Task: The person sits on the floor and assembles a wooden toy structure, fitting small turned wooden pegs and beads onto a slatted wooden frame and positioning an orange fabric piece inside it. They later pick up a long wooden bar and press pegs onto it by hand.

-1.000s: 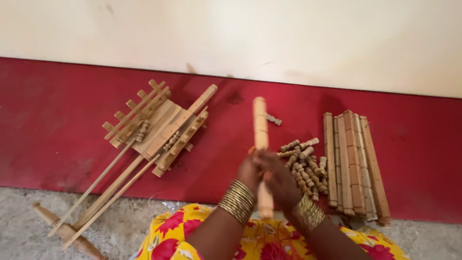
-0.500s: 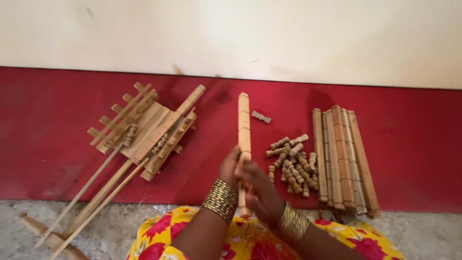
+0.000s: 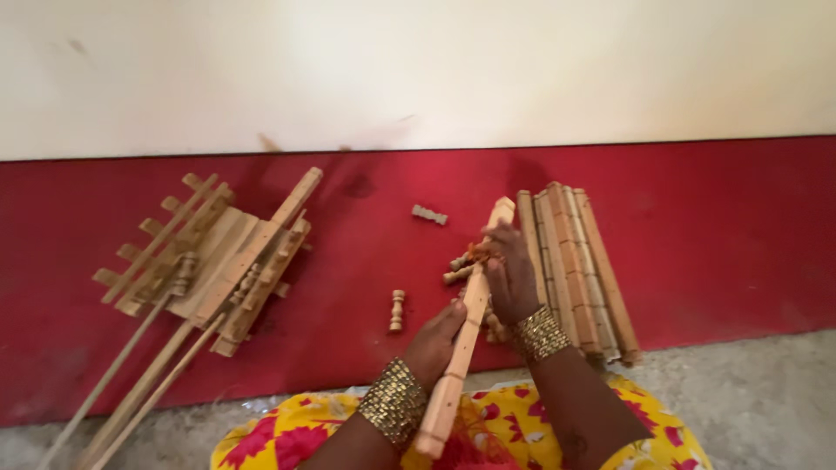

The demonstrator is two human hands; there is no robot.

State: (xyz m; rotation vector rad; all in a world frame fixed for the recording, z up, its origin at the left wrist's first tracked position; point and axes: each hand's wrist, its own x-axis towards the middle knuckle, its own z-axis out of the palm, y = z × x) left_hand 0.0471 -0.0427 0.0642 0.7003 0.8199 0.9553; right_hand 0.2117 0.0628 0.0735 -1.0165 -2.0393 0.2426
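On the red mat (image 3: 366, 348) just ahead of the person's lap, a long notched wooden rail (image 3: 466, 322) is held slanting from the knees up toward the wall. Half a second ago it stood nearly upright in the view with both hands bunched low on it; now it leans to the right, and the hands have spread apart, which suggests the work has shifted to the rail's upper stretch. The left hand (image 3: 433, 341) is closed around the rail's lower middle. The right hand (image 3: 508, 277) grasps it higher up, fingertips pinched on what may be a small turned peg, though blur makes this hard to tell.

The rail is pale, squared timber with a smooth face. Beside the right wrist lies a stack of similar wooden rails (image 3: 575, 270), flat and parallel. Short turned spindles are scattered near: one upright spindle (image 3: 397, 311) on the mat, another lone spindle (image 3: 429, 214) farther off. To the left sits a part-built slatted wooden frame (image 3: 209, 261) with long thin sticks (image 3: 131, 392) trailing onto the grey floor.
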